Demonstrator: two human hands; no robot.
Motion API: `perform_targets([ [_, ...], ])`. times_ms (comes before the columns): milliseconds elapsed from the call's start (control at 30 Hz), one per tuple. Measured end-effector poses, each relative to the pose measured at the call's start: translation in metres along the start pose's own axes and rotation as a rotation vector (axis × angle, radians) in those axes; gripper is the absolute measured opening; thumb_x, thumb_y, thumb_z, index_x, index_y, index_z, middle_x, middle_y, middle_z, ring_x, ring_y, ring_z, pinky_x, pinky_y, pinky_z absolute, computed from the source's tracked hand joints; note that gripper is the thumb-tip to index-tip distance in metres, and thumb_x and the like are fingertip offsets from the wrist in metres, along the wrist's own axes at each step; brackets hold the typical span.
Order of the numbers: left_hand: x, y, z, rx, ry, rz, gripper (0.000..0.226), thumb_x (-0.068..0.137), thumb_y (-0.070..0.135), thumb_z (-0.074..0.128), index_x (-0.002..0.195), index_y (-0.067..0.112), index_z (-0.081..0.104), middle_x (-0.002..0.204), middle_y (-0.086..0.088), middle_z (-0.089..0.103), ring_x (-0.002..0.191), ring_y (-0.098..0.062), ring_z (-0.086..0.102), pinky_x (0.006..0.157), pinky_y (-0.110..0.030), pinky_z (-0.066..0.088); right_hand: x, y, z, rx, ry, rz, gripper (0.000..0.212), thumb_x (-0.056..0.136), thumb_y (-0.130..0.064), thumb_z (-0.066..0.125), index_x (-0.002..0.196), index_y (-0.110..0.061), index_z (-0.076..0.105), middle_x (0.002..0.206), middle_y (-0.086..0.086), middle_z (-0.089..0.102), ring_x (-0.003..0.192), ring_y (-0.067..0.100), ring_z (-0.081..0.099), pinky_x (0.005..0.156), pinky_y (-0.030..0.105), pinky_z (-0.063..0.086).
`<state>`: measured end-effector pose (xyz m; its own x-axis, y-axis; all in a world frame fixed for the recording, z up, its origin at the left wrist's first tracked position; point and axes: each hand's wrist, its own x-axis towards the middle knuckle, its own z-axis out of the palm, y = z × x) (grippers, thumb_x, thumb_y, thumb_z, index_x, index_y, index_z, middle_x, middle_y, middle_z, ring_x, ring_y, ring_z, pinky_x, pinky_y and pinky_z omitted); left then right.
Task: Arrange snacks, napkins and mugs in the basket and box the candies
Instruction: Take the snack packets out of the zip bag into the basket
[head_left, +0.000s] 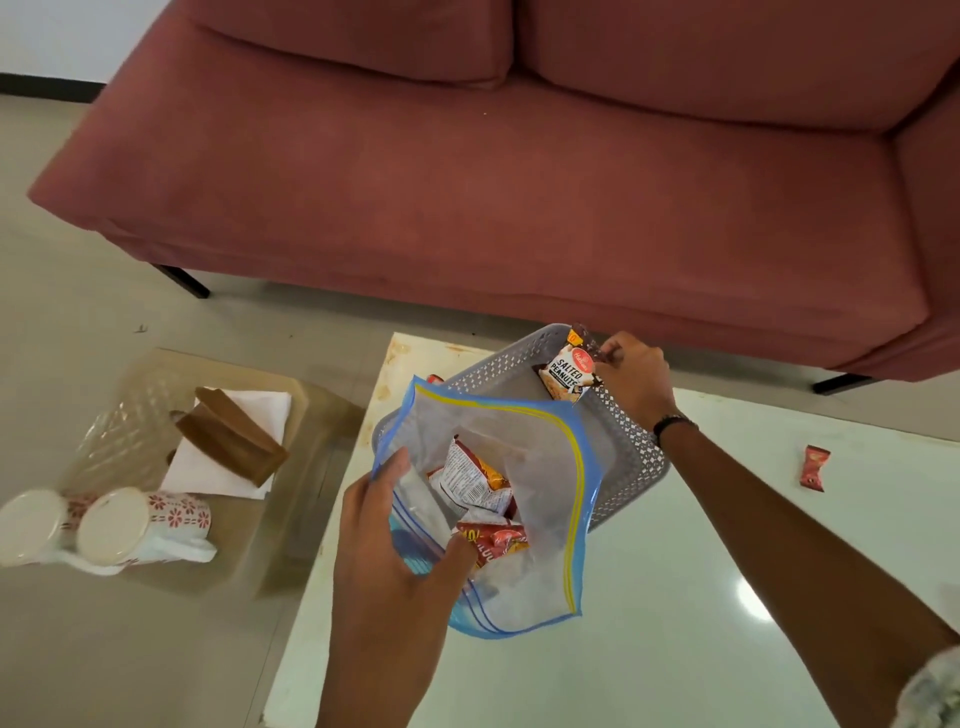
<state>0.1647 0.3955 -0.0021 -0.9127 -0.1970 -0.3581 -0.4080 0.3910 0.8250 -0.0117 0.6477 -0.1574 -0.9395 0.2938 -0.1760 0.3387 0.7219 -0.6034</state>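
Note:
A grey perforated basket (631, 447) stands on the white table (701, 597). My right hand (636, 376) grips a salted peanuts packet (569, 371) and holds it over the basket's far corner. My left hand (395, 535) pinches the open mouth of a clear zip bag (540, 447) with blue and yellow seals, held in front of the basket. Several snack packets (478, 480) lie inside the bag. A red candy (814, 467) lies on the table at the right.
On a low glass side table (291, 395) to the left lie white napkins (260, 410), a brown paper bag (228, 441) and two patterned mugs (111, 525) on their sides. A pink sofa (519, 182) stands behind the table.

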Motion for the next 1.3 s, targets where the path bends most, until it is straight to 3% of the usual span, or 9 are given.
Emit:
perform_targets([
  [200, -0.014, 0.010, -0.002, -0.035, -0.018, 0.020, 0.078, 0.060, 0.034, 0.069, 0.132, 0.024, 0.040, 0.114, -0.015, 0.056, 0.105, -0.018, 0.054, 0.068, 0.012, 0.030, -0.050, -0.022, -0.050, 0.203, 0.079, -0.055, 0.018, 0.082, -0.012, 0.069, 0.098, -0.007, 0.064, 0.096, 0.009, 0.071, 0.086, 0.017, 0.066, 0.078, 0.023, 0.053],
  [300, -0.024, 0.008, -0.003, -0.021, -0.013, 0.048, 0.083, 0.056, 0.042, 0.063, 0.134, 0.028, 0.039, 0.121, -0.002, 0.049, 0.103, -0.019, 0.058, 0.072, -0.005, 0.046, -0.114, -0.071, -0.096, 0.337, 0.112, -0.169, 0.005, 0.082, -0.010, 0.069, 0.084, -0.014, 0.067, 0.080, -0.005, 0.070, 0.073, 0.003, 0.064, 0.071, 0.010, 0.050],
  [433, -0.032, 0.008, -0.005, 0.062, 0.009, 0.074, 0.078, 0.059, 0.044, 0.059, 0.132, 0.043, 0.033, 0.118, 0.025, 0.039, 0.102, -0.010, 0.057, 0.060, -0.034, 0.056, -0.195, -0.133, -0.124, 0.405, -0.176, -0.352, 0.005, 0.079, -0.008, 0.071, 0.077, -0.013, 0.071, 0.069, -0.009, 0.069, 0.066, 0.002, 0.064, 0.063, 0.009, 0.048],
  [533, -0.036, 0.010, -0.002, 0.076, 0.014, 0.089, 0.080, 0.064, 0.049, 0.059, 0.138, 0.037, 0.031, 0.117, 0.042, 0.029, 0.100, -0.014, 0.060, 0.066, -0.011, 0.047, -0.210, -0.149, -0.084, 0.099, -0.480, -0.469, 0.007, 0.081, -0.010, 0.064, 0.081, -0.013, 0.070, 0.079, -0.002, 0.071, 0.076, 0.011, 0.064, 0.072, 0.018, 0.046],
  [633, -0.042, 0.009, 0.000, 0.075, -0.001, 0.100, 0.075, 0.078, 0.020, 0.070, 0.141, 0.026, 0.030, 0.131, 0.018, 0.033, 0.105, 0.021, 0.043, 0.068, 0.010, 0.032, -0.202, -0.143, -0.037, -0.471, -0.660, -0.485, 0.024, 0.090, -0.007, 0.050, 0.111, -0.008, 0.063, 0.113, 0.015, 0.063, 0.107, 0.030, 0.060, 0.086, 0.033, 0.046],
  [833, -0.056, -0.001, 0.003, 0.099, 0.023, 0.081, 0.071, 0.081, 0.010, 0.066, 0.140, 0.027, 0.030, 0.121, 0.020, 0.031, 0.094, 0.037, 0.033, 0.064, 0.008, 0.036, -0.193, -0.120, 0.016, -0.901, -0.663, -0.557, 0.024, 0.095, -0.012, 0.045, 0.115, -0.012, 0.058, 0.120, 0.008, 0.061, 0.112, 0.026, 0.059, 0.089, 0.032, 0.043],
  [1033, -0.062, -0.005, 0.003, 0.053, 0.043, 0.075, 0.069, 0.082, 0.017, 0.067, 0.136, 0.035, 0.028, 0.113, 0.035, 0.030, 0.092, 0.029, 0.041, 0.063, 0.008, 0.037, -0.187, -0.098, 0.020, -0.629, -0.649, -0.489, 0.024, 0.095, -0.004, 0.040, 0.109, -0.008, 0.059, 0.112, 0.014, 0.062, 0.108, 0.031, 0.060, 0.085, 0.037, 0.048],
  [1133, -0.061, -0.008, 0.001, 0.042, 0.046, 0.115, 0.068, 0.080, 0.018, 0.069, 0.128, 0.045, 0.028, 0.112, 0.034, 0.033, 0.095, 0.034, 0.037, 0.062, 0.007, 0.037, -0.187, -0.095, 0.005, -0.411, -0.656, -0.392, 0.011, 0.091, -0.020, 0.047, 0.080, -0.020, 0.051, 0.088, 0.010, 0.060, 0.089, 0.033, 0.061, 0.068, 0.037, 0.045],
  [1300, -0.057, -0.008, -0.001, -0.015, 0.081, 0.113, 0.065, 0.078, 0.011, 0.069, 0.125, 0.039, 0.033, 0.109, 0.032, 0.035, 0.096, 0.034, 0.037, 0.067, 0.009, 0.035, -0.200, -0.109, -0.051, -0.002, -0.590, -0.439, 0.013, 0.091, -0.019, 0.055, 0.081, -0.027, 0.054, 0.083, -0.009, 0.065, 0.078, 0.010, 0.061, 0.074, 0.031, 0.051],
])
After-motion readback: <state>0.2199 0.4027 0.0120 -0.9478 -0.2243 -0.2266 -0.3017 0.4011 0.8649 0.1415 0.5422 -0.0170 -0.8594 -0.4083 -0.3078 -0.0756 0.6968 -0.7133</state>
